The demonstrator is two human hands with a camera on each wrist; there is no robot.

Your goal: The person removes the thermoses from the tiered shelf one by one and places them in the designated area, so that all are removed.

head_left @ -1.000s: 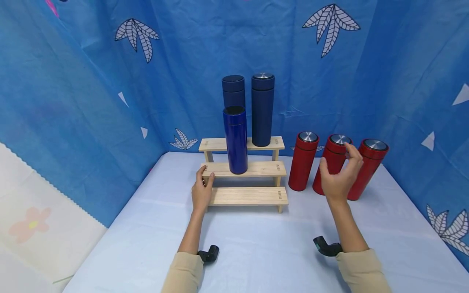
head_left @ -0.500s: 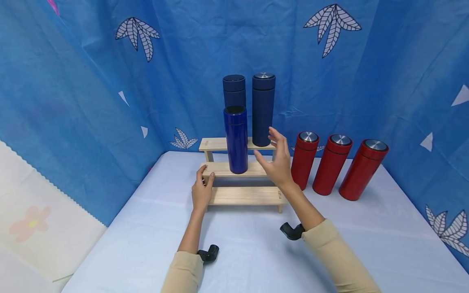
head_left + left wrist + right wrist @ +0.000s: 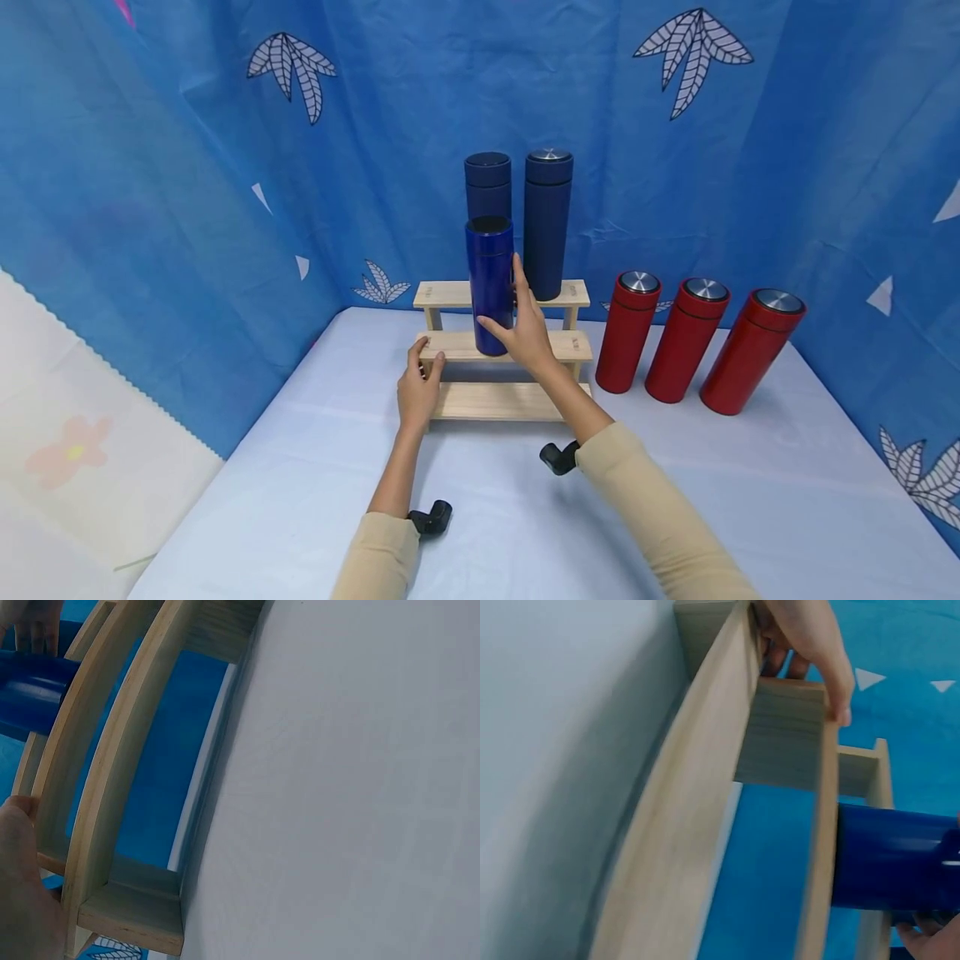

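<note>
A glossy blue thermos (image 3: pixel 489 271) with a black lid stands upright on the middle step of a three-step wooden stand (image 3: pixel 495 402). My right hand (image 3: pixel 531 335) is around its right side, thumb across the front and fingers toward the back; the right wrist view shows those fingers (image 3: pixel 928 930) by the thermos (image 3: pixel 892 855). My left hand (image 3: pixel 418 393) grips the stand's left end at the middle step, also seen in the right wrist view. On the top step stand two dark matte blue thermoses, one (image 3: pixel 487 185) partly hidden behind the glossy one, the other (image 3: pixel 547 225) silver-lidded.
Three red thermoses with silver lids, left (image 3: pixel 628 333), middle (image 3: pixel 686 342) and right (image 3: pixel 752 352), stand on the white table (image 3: pixel 480 508) right of the stand. A blue patterned curtain (image 3: pixel 420 100) hangs close behind and along the sides.
My right hand has moved left from beside the red thermoses to the glossy blue thermos and come around it. My left hand has kept its grip on the stand.
</note>
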